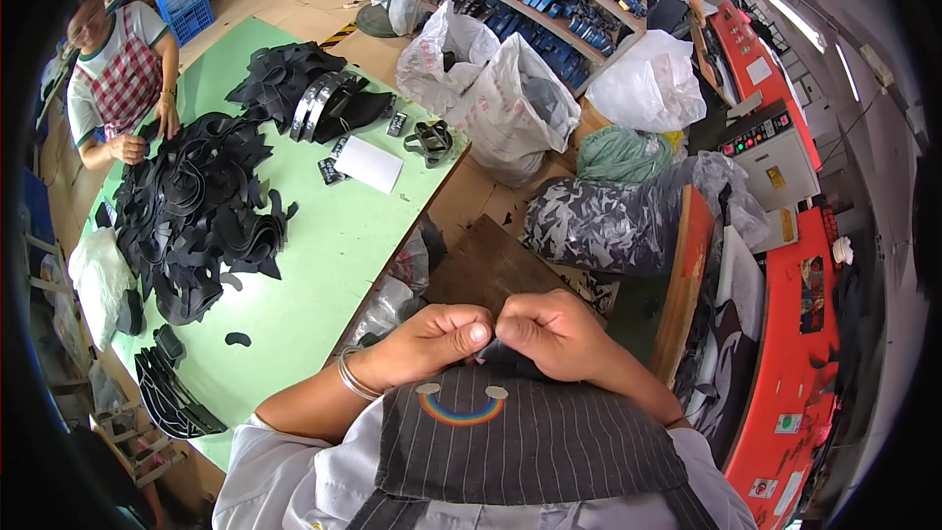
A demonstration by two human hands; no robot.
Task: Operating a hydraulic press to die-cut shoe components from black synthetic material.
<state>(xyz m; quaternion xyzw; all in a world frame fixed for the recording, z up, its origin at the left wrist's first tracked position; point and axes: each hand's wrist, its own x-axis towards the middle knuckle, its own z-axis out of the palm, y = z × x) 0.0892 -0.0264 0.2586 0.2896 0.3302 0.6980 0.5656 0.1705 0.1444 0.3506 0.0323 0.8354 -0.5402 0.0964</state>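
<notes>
My left hand (437,334) and my right hand (549,329) are closed side by side just above my chest, knuckles almost touching. Between the fingertips they pinch a small dark piece (494,345), mostly hidden by the fingers. A metal bangle (351,378) circles my left wrist. Below the hands lies my dark striped apron (510,442) with a rainbow smile patch. A brown board (486,260) sits just beyond the hands.
A green table (334,236) at left carries a heap of black cut pieces (196,211), a white sheet (371,163) and strap rolls (429,140). Another person (123,79) works at its far end. White sacks (510,103), a scrap bag (599,226) and red machines (805,314) stand right.
</notes>
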